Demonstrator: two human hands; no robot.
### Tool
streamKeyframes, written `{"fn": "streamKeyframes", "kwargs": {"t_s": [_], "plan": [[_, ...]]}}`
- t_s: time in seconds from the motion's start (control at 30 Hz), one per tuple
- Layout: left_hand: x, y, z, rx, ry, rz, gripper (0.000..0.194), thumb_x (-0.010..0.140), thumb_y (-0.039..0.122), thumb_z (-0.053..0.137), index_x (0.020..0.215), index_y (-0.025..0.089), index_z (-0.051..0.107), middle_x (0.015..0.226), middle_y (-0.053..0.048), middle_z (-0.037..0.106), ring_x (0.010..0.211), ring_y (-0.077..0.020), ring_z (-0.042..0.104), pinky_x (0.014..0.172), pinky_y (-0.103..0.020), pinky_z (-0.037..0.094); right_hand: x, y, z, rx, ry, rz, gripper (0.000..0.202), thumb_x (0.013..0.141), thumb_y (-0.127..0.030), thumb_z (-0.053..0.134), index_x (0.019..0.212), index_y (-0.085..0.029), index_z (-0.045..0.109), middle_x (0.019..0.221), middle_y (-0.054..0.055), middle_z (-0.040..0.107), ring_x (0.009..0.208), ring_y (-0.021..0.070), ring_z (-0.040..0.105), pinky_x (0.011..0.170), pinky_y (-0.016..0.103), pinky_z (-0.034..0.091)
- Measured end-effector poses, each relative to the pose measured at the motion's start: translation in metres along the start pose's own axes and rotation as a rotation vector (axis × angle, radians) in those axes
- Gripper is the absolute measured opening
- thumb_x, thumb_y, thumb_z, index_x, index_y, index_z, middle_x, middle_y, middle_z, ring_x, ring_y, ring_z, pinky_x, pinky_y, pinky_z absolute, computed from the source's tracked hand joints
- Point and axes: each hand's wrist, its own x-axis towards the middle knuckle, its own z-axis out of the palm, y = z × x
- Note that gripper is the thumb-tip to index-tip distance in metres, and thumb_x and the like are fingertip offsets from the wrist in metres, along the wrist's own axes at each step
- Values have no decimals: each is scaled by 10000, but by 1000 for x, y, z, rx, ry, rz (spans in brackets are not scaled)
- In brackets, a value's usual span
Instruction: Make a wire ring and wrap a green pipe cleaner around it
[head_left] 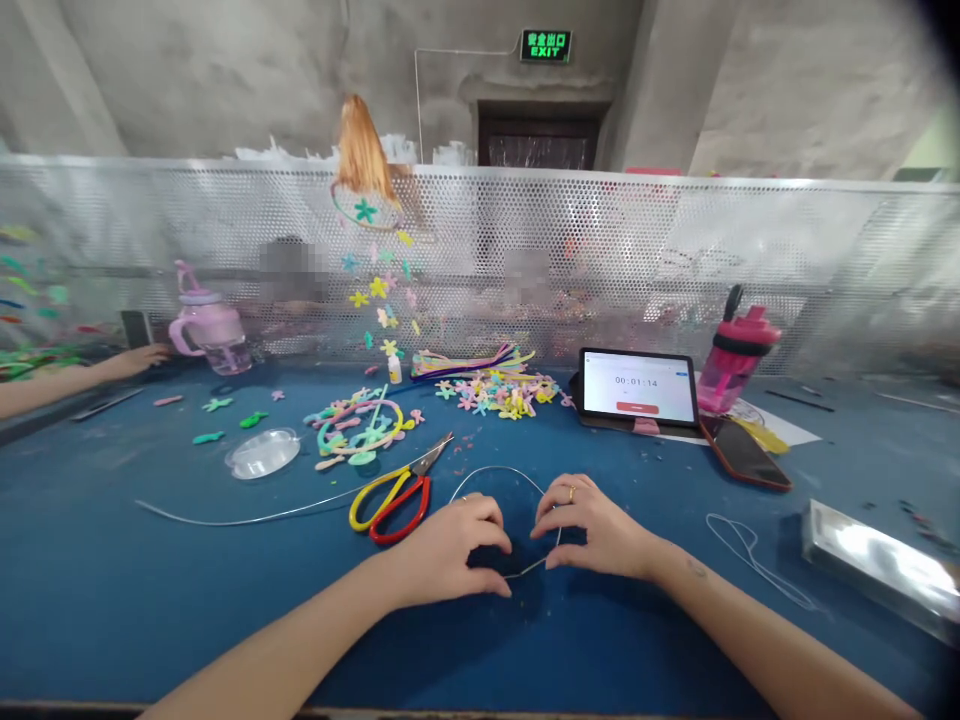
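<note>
A thin wire ring (501, 468) lies in front of me on the blue table, held between my two hands. My left hand (461, 548) curls around its left side, thumb and fingertips curved toward each other; part of the wire is hidden beneath it. My right hand (589, 525) grips the right side, its thumb against the wire near the bottom of the ring. Just beyond my left hand lie scissors (401, 495) with one yellow and one red handle, blades slightly apart. A longer loose wire (247, 522) stretches out to their left.
Behind are a pastel ring (397, 425) among small flowers, a flower pile (510, 393) and a small bottle (394, 370). A clear dish (264, 454) sits left. A tablet (637, 388), phone (745, 455), pink bottle (735, 362) and metal box (874, 565) stand right. Another person's arm (90, 383) reaches in.
</note>
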Motion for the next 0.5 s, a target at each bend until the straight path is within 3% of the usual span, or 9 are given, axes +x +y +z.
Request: {"fn": "streamKeyframes", "kwargs": {"t_s": [0.1,0.2,0.27,0.4,0.5], "plan": [[-2,-11,-28,25,140,-92,207,804,390,607,894,218,680,902,-38,606,849,-157,555,780,-269,411,4,15,-10,104,108,120,179,833,-387,580,866,-276,717,904,11,678,924,164,573,879,325,390],[1,-21,-52,28,265,-158,236,870,331,505,797,186,676,787,-31,614,737,-129,551,709,-243,410,15,33,-19,224,215,289,293,871,-396,498,803,-211,715,833,32,695,838,163,610,790,285,442],[7,-26,-59,30,313,-189,292,885,326,467,746,167,668,736,-32,608,677,-120,537,647,-229,397,27,47,-22,237,246,344,390,899,-424,417,833,-167,702,803,55,697,782,165,626,728,270,462],[14,-29,-41,25,306,-161,337,901,323,432,712,162,659,680,-24,604,646,-114,535,636,-221,388,57,74,-22,206,275,410,493,929,-420,302,895,-118,689,812,82,701,773,159,639,702,243,467],[9,-30,-15,16,241,-102,367,914,311,407,676,161,644,610,-16,595,582,-103,533,581,-202,379,80,94,-15,137,264,456,396,875,-414,435,830,-126,703,726,60,700,699,163,637,652,240,454]]}}
